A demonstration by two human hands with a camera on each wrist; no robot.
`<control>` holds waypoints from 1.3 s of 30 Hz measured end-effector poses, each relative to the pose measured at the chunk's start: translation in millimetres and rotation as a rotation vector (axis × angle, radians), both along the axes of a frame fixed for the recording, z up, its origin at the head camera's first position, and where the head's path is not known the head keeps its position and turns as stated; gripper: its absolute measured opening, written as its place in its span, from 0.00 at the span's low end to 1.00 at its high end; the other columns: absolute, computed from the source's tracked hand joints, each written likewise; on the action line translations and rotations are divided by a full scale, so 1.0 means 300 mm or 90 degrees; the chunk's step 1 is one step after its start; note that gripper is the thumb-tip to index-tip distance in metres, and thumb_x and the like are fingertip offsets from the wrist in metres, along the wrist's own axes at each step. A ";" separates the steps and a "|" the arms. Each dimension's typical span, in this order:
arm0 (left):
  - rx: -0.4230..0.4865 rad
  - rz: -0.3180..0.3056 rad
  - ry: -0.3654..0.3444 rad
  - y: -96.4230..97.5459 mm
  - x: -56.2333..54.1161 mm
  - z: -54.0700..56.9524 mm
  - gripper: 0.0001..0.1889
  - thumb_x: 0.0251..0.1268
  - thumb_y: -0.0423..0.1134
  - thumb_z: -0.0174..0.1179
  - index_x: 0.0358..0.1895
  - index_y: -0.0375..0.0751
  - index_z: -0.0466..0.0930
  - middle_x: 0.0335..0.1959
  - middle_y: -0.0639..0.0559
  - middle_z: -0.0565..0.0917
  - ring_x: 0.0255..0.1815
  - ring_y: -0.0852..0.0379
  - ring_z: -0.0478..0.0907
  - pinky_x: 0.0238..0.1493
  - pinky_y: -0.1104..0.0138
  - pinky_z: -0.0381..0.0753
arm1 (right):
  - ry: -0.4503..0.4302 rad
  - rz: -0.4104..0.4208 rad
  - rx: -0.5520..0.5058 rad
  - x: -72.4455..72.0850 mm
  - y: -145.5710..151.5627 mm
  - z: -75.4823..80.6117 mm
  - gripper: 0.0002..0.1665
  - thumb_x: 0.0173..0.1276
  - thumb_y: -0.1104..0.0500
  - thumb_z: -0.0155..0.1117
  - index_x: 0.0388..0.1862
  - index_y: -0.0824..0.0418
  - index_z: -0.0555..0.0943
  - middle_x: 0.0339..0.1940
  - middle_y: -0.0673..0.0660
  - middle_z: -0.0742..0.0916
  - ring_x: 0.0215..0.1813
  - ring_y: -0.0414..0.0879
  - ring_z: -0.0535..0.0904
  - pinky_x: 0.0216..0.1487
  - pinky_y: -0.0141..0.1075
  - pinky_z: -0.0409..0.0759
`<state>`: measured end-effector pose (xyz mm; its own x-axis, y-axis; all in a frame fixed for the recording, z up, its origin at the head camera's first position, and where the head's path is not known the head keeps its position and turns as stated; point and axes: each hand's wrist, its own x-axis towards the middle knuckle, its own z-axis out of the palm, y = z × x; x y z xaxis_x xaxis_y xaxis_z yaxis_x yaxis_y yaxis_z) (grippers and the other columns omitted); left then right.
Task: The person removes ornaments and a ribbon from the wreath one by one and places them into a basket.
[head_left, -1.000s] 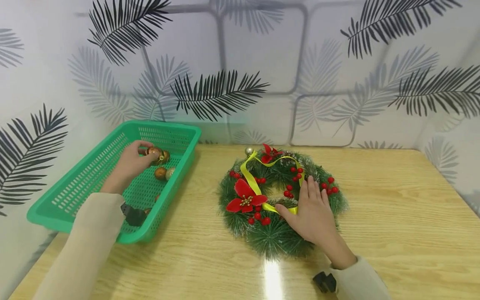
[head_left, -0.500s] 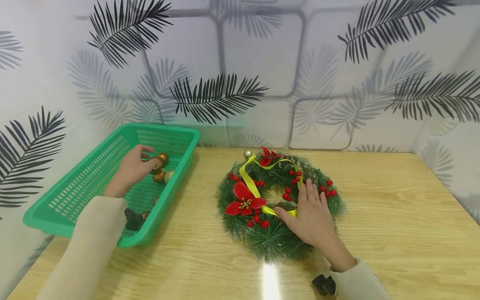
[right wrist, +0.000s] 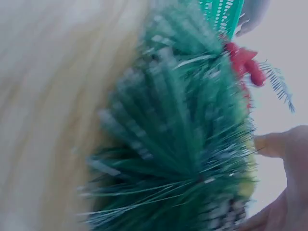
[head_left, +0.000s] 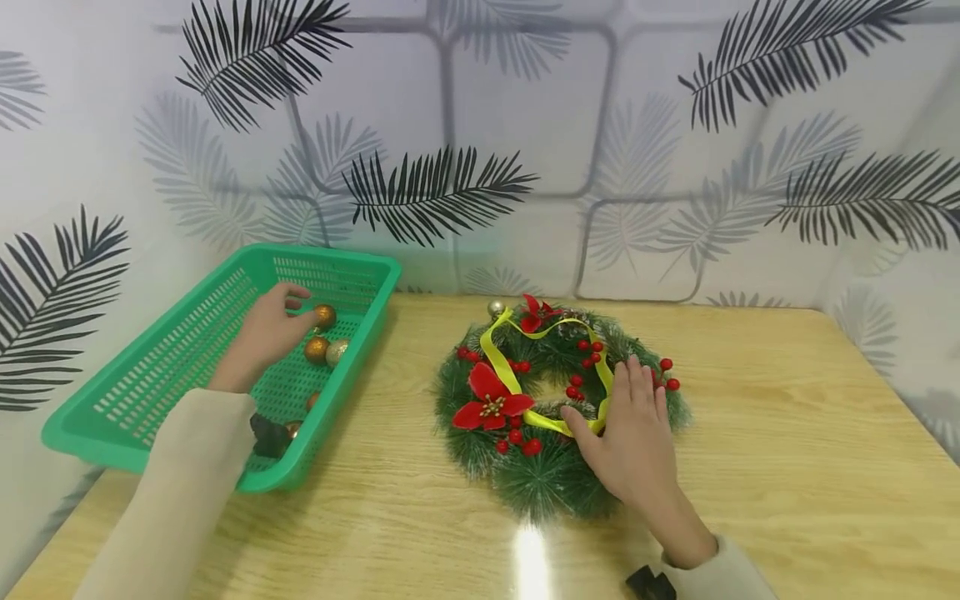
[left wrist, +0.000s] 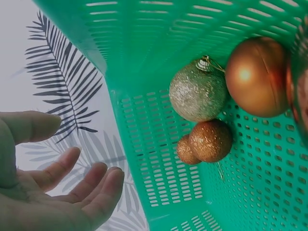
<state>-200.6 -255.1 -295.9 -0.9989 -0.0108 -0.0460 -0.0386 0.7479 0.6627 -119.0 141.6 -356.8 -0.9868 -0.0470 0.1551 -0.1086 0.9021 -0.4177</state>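
Observation:
My left hand (head_left: pixel 266 337) hangs over the green plastic basket (head_left: pixel 330 253), its fingers loosely bent and nothing between them. Close to its fingertips lie copper baubles (head_left: pixel 324 316) and a pale glittery bauble (head_left: pixel 337 351). The left wrist view shows that hand apart from the glittery bauble (left wrist: pixel 198 94), a smooth copper bauble (left wrist: pixel 257 77) and smaller glittery ones (left wrist: pixel 211 140). With fingers extended, my right hand (head_left: pixel 637 442) rests on the right side of the green wreath (head_left: pixel 540 483). Its thumb is beside a yellow ribbon (head_left: pixel 495 354) looped across the wreath.
Red poinsettia flowers (head_left: pixel 491 404) and red berries (head_left: pixel 531 447) decorate the wreath. At its back edge is a small pale gold bauble (head_left: pixel 496 309). The wooden table (head_left: pixel 787 467) meets a leaf-patterned backdrop (head_left: pixel 517 242) behind.
My left hand has let go of a copper bauble it held over the basket. The right hand has shifted slightly right, uncovering more ribbon, and the berries beside it have moved.

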 end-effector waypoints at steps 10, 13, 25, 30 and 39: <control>-0.008 -0.026 0.021 0.023 0.007 0.019 0.28 0.71 0.44 0.45 0.68 0.30 0.58 0.67 0.27 0.62 0.65 0.32 0.64 0.56 0.43 0.71 | -0.130 -0.103 -0.030 0.032 -0.074 -0.003 0.67 0.64 0.25 0.44 0.72 0.79 0.34 0.73 0.77 0.38 0.75 0.71 0.34 0.70 0.65 0.42; -0.011 -0.034 0.024 0.046 0.009 0.031 0.27 0.70 0.43 0.45 0.68 0.31 0.59 0.67 0.28 0.62 0.66 0.33 0.63 0.58 0.43 0.70 | -0.121 -0.122 -0.034 0.019 -0.070 -0.012 0.68 0.64 0.25 0.44 0.72 0.79 0.33 0.73 0.76 0.37 0.75 0.70 0.34 0.70 0.67 0.41; -0.044 -0.062 0.061 0.152 0.013 0.116 0.26 0.69 0.40 0.45 0.66 0.30 0.61 0.66 0.28 0.64 0.65 0.33 0.64 0.62 0.42 0.67 | -0.133 -0.104 -0.023 0.005 -0.049 -0.031 0.69 0.62 0.25 0.47 0.72 0.78 0.34 0.74 0.75 0.38 0.76 0.69 0.37 0.72 0.64 0.40; -0.045 -0.086 0.072 0.203 0.014 0.144 0.25 0.70 0.39 0.47 0.65 0.29 0.62 0.65 0.27 0.65 0.64 0.33 0.65 0.62 0.43 0.67 | -0.129 -0.081 -0.003 0.009 -0.037 -0.041 0.67 0.64 0.25 0.45 0.72 0.78 0.37 0.74 0.76 0.41 0.75 0.70 0.40 0.71 0.64 0.41; -0.028 -0.123 0.070 0.326 -0.015 0.156 0.24 0.69 0.38 0.46 0.65 0.31 0.61 0.65 0.30 0.64 0.63 0.35 0.64 0.59 0.45 0.69 | -0.138 -0.048 0.001 0.005 -0.017 -0.031 0.64 0.65 0.28 0.47 0.72 0.79 0.38 0.74 0.76 0.43 0.75 0.71 0.40 0.71 0.64 0.43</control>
